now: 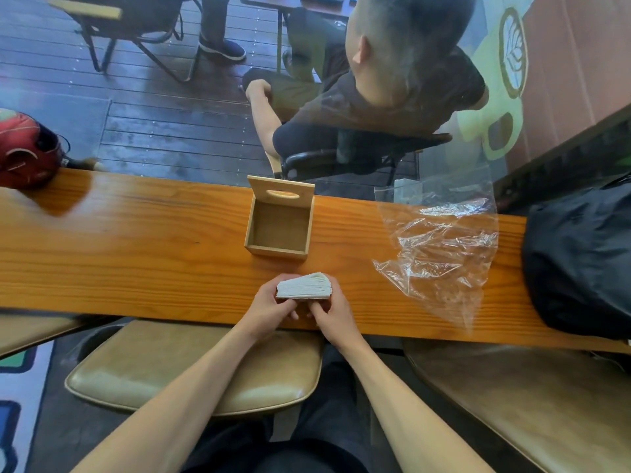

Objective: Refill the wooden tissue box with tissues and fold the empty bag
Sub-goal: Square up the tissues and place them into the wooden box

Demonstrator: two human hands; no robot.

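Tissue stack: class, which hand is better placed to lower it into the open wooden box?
Probably either: left hand and right hand both grip the tissue stack, with the box straight ahead, open and empty.

Long table (136, 240) runs left to right across view. Tissue box (278, 230) sits on it near the middle, lid (280, 192) standing up at its far side. Tissue stack (304, 286) is just in front of the box, near the table's front edge, between left hand (269, 307) and right hand (333, 310), both touching it. Plastic bag (444, 247) lies on the table right of the box, well apart. Backpack (577, 264) further right, at the table end. Helmet (25, 150) at far left end (partly cut off). Stool (191, 367) in front of the table, below the arms. Seated person (375, 87) beyond the table.
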